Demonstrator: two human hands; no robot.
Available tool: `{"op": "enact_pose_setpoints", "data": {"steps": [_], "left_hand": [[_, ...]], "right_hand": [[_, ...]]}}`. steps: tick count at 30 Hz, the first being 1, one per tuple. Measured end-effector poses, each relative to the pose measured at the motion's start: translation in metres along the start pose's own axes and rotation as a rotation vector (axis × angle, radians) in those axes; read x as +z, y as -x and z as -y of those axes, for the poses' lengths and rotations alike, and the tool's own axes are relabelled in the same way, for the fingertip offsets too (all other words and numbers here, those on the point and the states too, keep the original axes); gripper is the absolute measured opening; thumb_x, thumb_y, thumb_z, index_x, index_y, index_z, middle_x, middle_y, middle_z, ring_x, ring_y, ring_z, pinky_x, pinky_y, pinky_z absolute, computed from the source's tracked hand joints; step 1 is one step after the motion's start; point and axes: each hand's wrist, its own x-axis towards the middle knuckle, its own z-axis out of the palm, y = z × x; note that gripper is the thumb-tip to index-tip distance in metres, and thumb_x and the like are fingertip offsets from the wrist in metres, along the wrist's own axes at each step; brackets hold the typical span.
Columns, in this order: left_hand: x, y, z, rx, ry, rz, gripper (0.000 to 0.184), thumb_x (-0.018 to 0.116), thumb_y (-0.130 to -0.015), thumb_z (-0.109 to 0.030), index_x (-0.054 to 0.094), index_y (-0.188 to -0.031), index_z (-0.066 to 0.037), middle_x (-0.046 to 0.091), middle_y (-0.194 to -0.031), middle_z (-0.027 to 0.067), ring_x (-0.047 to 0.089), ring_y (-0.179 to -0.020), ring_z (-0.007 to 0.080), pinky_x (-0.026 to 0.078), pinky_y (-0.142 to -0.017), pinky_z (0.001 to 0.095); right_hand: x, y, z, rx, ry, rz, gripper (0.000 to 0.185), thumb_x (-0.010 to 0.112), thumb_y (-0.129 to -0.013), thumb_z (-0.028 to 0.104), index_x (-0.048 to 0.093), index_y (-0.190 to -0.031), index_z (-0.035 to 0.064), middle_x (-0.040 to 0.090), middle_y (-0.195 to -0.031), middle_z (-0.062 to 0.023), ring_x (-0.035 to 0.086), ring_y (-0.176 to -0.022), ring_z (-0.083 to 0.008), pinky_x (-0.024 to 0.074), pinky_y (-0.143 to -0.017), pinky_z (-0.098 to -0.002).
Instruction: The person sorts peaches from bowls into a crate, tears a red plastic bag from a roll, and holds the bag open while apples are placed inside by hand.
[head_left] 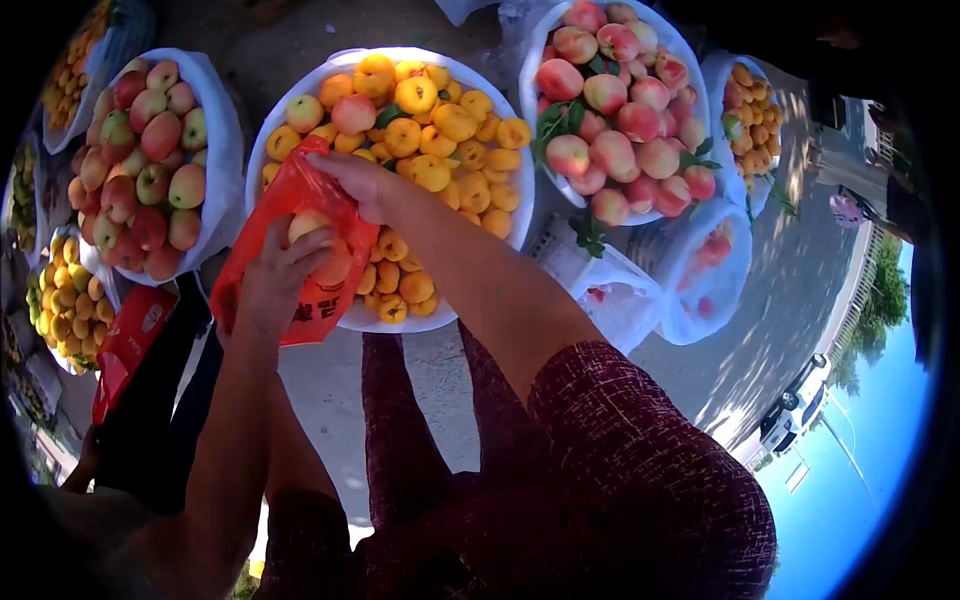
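My right hand (pixel 352 185) reaches across from the right and pinches the upper rim of a red plastic bag (pixel 325 295). My left forearm (pixel 284 425) rises towards the bag's underside; its hand is hidden behind the bag and another arm. From the lower left, another person's hand (pixel 288 262) is inside the bag's mouth, its fingers on a pale round fruit (pixel 310 225). Behind the bag stands a round basket with a white liner (pixel 520 205), heaped with flat yellow peaches (pixel 430 135). A pinkish fruit (pixel 353 114) lies among them.
A basket of red-green apples (pixel 150 170) stands left, a basket of pink peaches (pixel 630 110) right. Small yellow fruits (pixel 75 300) fill a basket at lower left, near a red bag (pixel 135 335). A translucent bag (pixel 705 275) holds reddish fruit. A white vehicle (pixel 795 405) is farther off.
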Motion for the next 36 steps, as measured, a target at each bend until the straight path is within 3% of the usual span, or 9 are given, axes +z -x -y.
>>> {"op": "enact_pose_setpoints", "data": {"steps": [1,4,8,9,14,16,17,21,36], "left_hand": [[0.004,-0.002,0.010,-0.020,-0.109,0.041,0.044,0.055,-0.075,0.004,0.064,-0.112,-0.017,0.046,-0.135,-0.0134,0.041,-0.127,0.0214,0.055,-0.086,0.0276],[0.018,-0.005,0.034,-0.090,-0.037,0.083,0.047,0.057,-0.077,-0.001,0.061,-0.118,-0.023,0.043,-0.140,-0.0131,0.039,-0.129,0.0236,0.054,-0.088,0.0310],[0.011,0.004,0.033,0.016,-0.165,0.252,0.046,0.057,-0.081,-0.004,0.060,-0.121,-0.028,0.035,-0.147,-0.0149,0.031,-0.137,0.0227,0.052,-0.092,0.0302],[0.021,0.013,0.038,0.062,-0.251,0.302,0.043,0.053,-0.087,-0.007,0.057,-0.124,-0.028,0.027,-0.152,-0.0122,0.025,-0.140,0.0209,0.051,-0.096,0.0301],[0.045,0.087,0.034,-0.213,1.157,-0.243,0.037,0.047,-0.096,-0.025,0.051,-0.130,-0.013,0.037,-0.148,0.0030,0.039,-0.133,0.0232,0.043,-0.105,0.0381],[0.058,0.107,0.018,-0.481,1.874,-0.721,0.042,0.048,-0.096,-0.032,0.050,-0.131,-0.008,0.046,-0.142,0.0080,0.046,-0.128,0.0256,0.041,-0.106,0.0416],[0.067,0.114,0.011,-0.709,2.286,-1.110,0.045,0.049,-0.095,-0.035,0.051,-0.130,-0.006,0.052,-0.137,0.0100,0.051,-0.124,0.0275,0.040,-0.106,0.0434],[0.065,0.115,0.007,-0.948,2.167,-1.163,0.044,0.050,-0.093,-0.034,0.054,-0.127,-0.007,0.059,-0.129,0.0096,0.055,-0.119,0.0273,0.043,-0.103,0.0425],[0.071,0.118,0.012,-1.000,2.142,-1.196,0.042,0.050,-0.094,-0.035,0.055,-0.126,-0.008,0.060,-0.128,0.0091,0.057,-0.117,0.0267,0.043,-0.102,0.0445]], "right_hand": [[-0.004,-0.005,-0.003,0.008,-0.004,0.051,0.037,0.048,-0.099,0.032,0.050,-0.127,0.0095,0.060,-0.124,-0.0091,0.060,-0.111,-0.0221,0.0487,-0.096,-0.0374],[-0.007,-0.006,-0.008,-0.030,-0.025,0.078,0.042,0.050,-0.098,0.034,0.049,-0.129,0.0062,0.060,-0.123,-0.0114,0.060,-0.110,-0.0228,0.0498,-0.096,-0.0374],[-0.007,-0.002,-0.008,-0.077,-0.028,0.056,0.041,0.054,-0.096,0.033,0.050,-0.128,0.0072,0.060,-0.123,-0.0095,0.058,-0.112,-0.0205,0.0483,-0.098,-0.0359],[-0.009,-0.003,-0.010,-0.080,-0.039,0.049,0.042,0.054,-0.096,0.034,0.050,-0.128,0.0074,0.059,-0.123,-0.0093,0.058,-0.112,-0.0205,0.0480,-0.098,-0.0358],[-0.002,0.005,-0.005,-0.072,-0.073,0.032,0.041,0.056,-0.095,0.033,0.051,-0.128,0.0079,0.060,-0.123,-0.0085,0.058,-0.112,-0.0204,0.0467,-0.100,-0.0360],[-0.005,0.003,-0.007,-0.106,-0.077,0.042,0.041,0.055,-0.096,0.032,0.051,-0.127,0.0066,0.059,-0.123,-0.0088,0.058,-0.112,-0.0204,0.0461,-0.100,-0.0365],[-0.004,0.004,-0.008,-0.119,-0.070,0.029,0.041,0.055,-0.096,0.033,0.051,-0.128,0.0063,0.059,-0.123,-0.0089,0.058,-0.112,-0.0205,0.0459,-0.101,-0.0366],[-0.008,0.004,-0.010,-0.123,-0.075,0.005,0.042,0.053,-0.097,0.033,0.050,-0.128,0.0055,0.059,-0.124,-0.0088,0.057,-0.113,-0.0203,0.0449,-0.101,-0.0365],[-0.001,0.004,-0.014,-0.177,-0.049,-0.060,0.043,0.055,-0.096,0.030,0.048,-0.131,0.0060,0.058,-0.125,-0.0075,0.056,-0.114,-0.0184,0.0450,-0.101,-0.0345]]}}
